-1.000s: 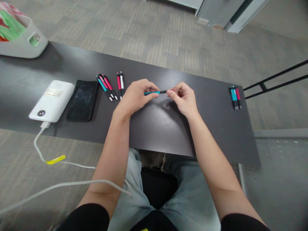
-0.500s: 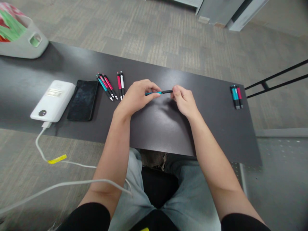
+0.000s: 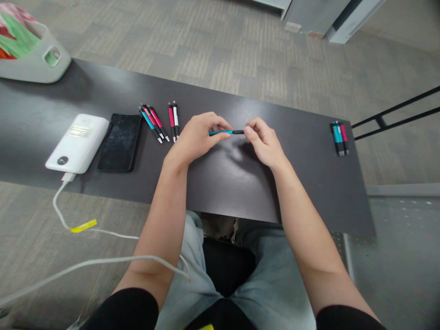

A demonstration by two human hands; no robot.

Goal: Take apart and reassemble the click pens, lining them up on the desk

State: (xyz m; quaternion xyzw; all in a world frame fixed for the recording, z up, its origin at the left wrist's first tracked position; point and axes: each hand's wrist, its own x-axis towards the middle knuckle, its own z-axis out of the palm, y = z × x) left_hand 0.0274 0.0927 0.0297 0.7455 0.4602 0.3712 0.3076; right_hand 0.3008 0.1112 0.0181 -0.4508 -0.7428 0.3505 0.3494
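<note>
A teal and black pen (image 3: pixel 237 132) lies level between my two hands, above the dark table (image 3: pixel 223 183). Its teal barrel is pinched between the thumb and fingers of my left hand (image 3: pixel 201 135). At the black end, the thumb and fingertips of my right hand (image 3: pixel 264 141) close round the tip, which they hide. Left of my left hand lie a red pen (image 3: pixel 171 120) and a white pen (image 3: pixel 176 118) side by side. Further left is a loose group of teal and red pens (image 3: pixel 154 123).
A black phone (image 3: pixel 119 143) and a white power bank (image 3: pixel 77 143) with a white cable (image 3: pixel 57 206) lie at the left. Teal and red pen pieces (image 3: pixel 339 137) sit near the right edge. A pale bin (image 3: pixel 57 68) stands at the far left, and a black metal frame (image 3: pixel 381 121) is beyond the right edge.
The fingers of my right hand have shifted slightly at the pen's black end. My left hand keeps its hold, and the pens on the table have stayed put.
</note>
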